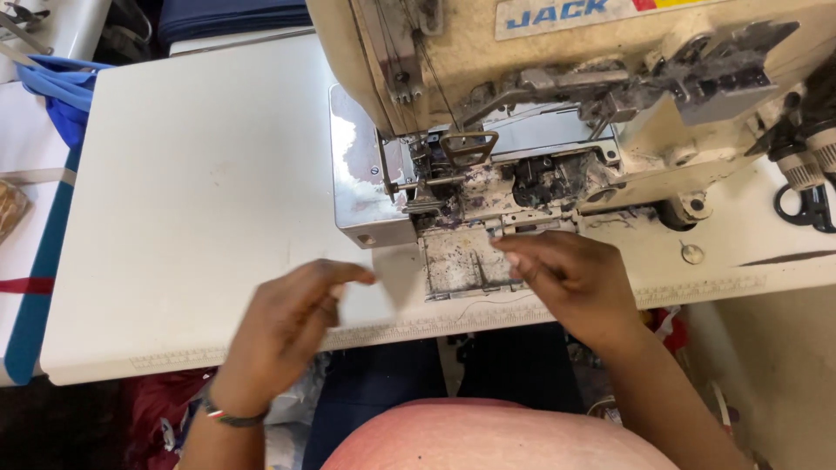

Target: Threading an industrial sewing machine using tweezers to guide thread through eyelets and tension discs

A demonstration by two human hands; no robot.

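Observation:
My left hand [292, 318] hovers over the front edge of the white table [192, 200], fingers stretched to the right and holding nothing. There is a thin band on its wrist. My right hand [575, 278] is just in front of the cream sewing machine [557, 78], its fingertips pinched together and pointing left beside the lint-covered needle plate [461, 261]. I see nothing between those fingers. A thin thread [488, 301] lies on the table below the plate. The presser foot [427, 196] stands right behind the plate.
Blue fabric [52, 87] hangs off the table's far left corner, above a blue and white surface [30, 287]. Black scissors [810, 209] and thread cones [805, 157] sit at the right. A ruler strip [697, 290] runs along the table's front edge.

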